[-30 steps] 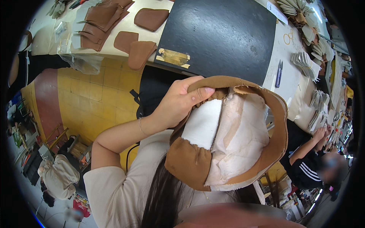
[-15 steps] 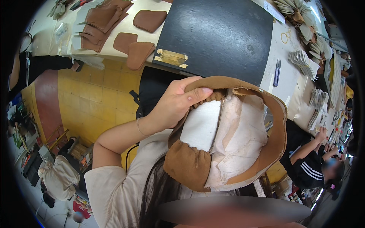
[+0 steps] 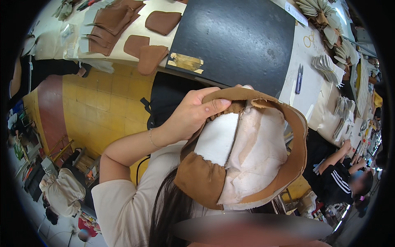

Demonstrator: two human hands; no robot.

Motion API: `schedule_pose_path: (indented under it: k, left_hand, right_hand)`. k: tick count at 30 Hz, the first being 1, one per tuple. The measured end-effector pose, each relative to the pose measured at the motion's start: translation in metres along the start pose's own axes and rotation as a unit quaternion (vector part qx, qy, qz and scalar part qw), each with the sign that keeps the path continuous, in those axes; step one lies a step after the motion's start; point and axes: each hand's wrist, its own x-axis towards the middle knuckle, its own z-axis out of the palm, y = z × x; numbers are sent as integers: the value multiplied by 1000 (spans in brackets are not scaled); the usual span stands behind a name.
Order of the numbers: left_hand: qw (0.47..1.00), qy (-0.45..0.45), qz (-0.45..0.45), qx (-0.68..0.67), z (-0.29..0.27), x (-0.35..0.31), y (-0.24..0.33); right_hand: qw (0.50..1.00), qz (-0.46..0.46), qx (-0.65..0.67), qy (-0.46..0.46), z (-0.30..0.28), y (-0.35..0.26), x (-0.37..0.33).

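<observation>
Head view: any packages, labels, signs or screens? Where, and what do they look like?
Tape label: gold-tan strips, rectangular, on the near left corner of the black mat.
Paper slip: small white rectangle, at the mat's far right corner.
Clear bags: shiny, on the table's left end.
No screens or signs visible.

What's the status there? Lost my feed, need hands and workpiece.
Left hand grips the brown shoe upper at its top edge, thumb over the rim. Right hand out of view. Upper held up, pale lining showing. Nothing blocking it.

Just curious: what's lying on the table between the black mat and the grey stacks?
In the head view, small blue snips lie on bare table between mat and stacks.
</observation>
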Motion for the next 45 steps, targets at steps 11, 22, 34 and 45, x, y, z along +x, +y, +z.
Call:
schedule_pose_path:
  k: [11,22,34,45]
  left_hand:
    - [1000,-18,13,-5,-9,5,4]
    - [944,81,217,236,-15,37,20]
    - [912,112,246,309,-13,44,17]
    - [913,61,248,318,-12,153,56]
  right_hand:
    - [999,-6,33,40,18,40,19]
    - [936,-183,-241,182,18,52,45]
    - [888,-327,-273,173,74,49,89]
    - [872,-232,-259,343,51,78,142]
